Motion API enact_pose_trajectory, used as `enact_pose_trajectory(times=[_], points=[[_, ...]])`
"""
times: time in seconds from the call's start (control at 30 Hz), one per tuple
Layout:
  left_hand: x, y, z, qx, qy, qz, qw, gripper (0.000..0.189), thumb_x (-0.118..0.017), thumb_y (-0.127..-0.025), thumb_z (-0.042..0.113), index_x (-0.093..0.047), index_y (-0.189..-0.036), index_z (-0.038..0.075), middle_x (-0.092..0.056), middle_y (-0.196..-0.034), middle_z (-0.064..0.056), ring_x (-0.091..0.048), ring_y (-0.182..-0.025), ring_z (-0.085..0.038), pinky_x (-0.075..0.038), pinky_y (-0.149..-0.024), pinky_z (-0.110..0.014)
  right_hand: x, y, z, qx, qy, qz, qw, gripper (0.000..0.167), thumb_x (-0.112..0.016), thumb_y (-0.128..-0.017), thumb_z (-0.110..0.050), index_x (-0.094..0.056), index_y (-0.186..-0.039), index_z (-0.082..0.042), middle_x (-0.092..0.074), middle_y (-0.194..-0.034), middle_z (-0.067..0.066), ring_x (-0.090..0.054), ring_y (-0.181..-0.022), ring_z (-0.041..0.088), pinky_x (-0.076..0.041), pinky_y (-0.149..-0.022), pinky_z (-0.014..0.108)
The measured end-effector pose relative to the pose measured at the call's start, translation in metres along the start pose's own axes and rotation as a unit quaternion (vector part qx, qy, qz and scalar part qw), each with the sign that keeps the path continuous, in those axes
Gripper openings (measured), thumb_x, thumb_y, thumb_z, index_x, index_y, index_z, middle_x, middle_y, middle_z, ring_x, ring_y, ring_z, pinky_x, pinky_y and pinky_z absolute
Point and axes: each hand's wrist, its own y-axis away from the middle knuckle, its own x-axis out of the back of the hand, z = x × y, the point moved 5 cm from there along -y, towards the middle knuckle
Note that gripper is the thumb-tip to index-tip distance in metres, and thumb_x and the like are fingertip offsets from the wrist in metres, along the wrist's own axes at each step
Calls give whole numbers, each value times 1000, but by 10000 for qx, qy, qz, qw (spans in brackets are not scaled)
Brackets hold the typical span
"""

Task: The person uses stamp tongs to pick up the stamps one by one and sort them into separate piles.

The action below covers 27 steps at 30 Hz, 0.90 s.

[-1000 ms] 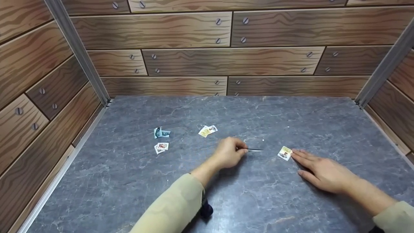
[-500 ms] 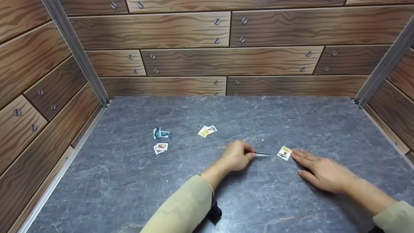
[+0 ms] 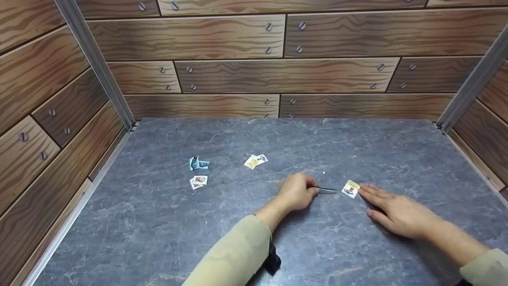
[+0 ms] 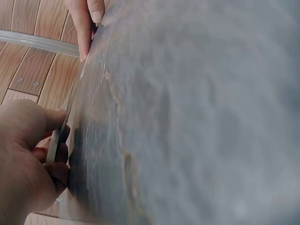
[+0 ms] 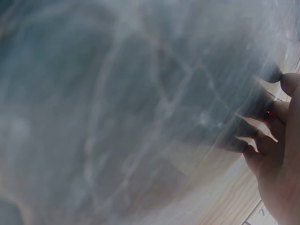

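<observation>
My left hand (image 3: 297,192) pinches a pair of thin metal tweezers (image 3: 327,189), whose tips point right and lie low over the table. Just beyond those tips is a small yellow-and-white postage stamp (image 3: 350,189), slightly apart from them. My right hand (image 3: 401,213) lies with its fingers straight on the table, fingertips at the stamp's right edge. In the left wrist view the tweezers (image 4: 58,138) run between thumb and fingers, close to the tabletop. The right wrist view shows my right fingers (image 5: 281,112) touching the table; the stamp cannot be made out there.
Two overlapping yellow-and-white stamps (image 3: 256,161) lie behind my left hand. Farther left are blue stamps (image 3: 199,163) and, in front of them, red-and-white stamps (image 3: 199,181). White specks (image 3: 324,172) dot the grey marbled table (image 3: 158,238). Wood-patterned walls (image 3: 238,75) enclose it.
My left hand has moved right with the tweezers, bringing their tips close to the stamp. The right hand and the stamps have stayed where they were.
</observation>
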Motion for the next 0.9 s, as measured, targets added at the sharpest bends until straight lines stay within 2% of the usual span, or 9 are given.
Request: enact_pose_trajectory(times=[0.2,0.47,0.9], points=[[-4,-2,2,179,-432,36,9989,7,-78,-96,26,-85,-97,25,-74,-86,16,-68,-88,-5,-50,-76,-26,-1,2,0,-8,-29,-2,10000,59,-63,-107,-33,-50,-156,-3,-51,-157,19,-53,-139,43,-46,-108,60],[-8,-4,5,171,-484,15,9987,6,-79,-96,27,-84,-96,24,-73,-85,16,-67,-87,-6,-50,-75,-25,-1,3,0,-52,-29,-29,10000,59,-63,-107,-34,-50,-157,-4,-51,-158,18,-52,-140,43,-46,-108,61],[-11,-6,10,240,-627,-11,9977,7,-79,-96,30,-85,-96,28,-75,-89,17,-70,-90,-7,-52,-78,-27,0,1,0,132,68,210,9997,58,-66,-105,-30,-53,-155,-3,-54,-155,19,-56,-137,43,-47,-106,59]])
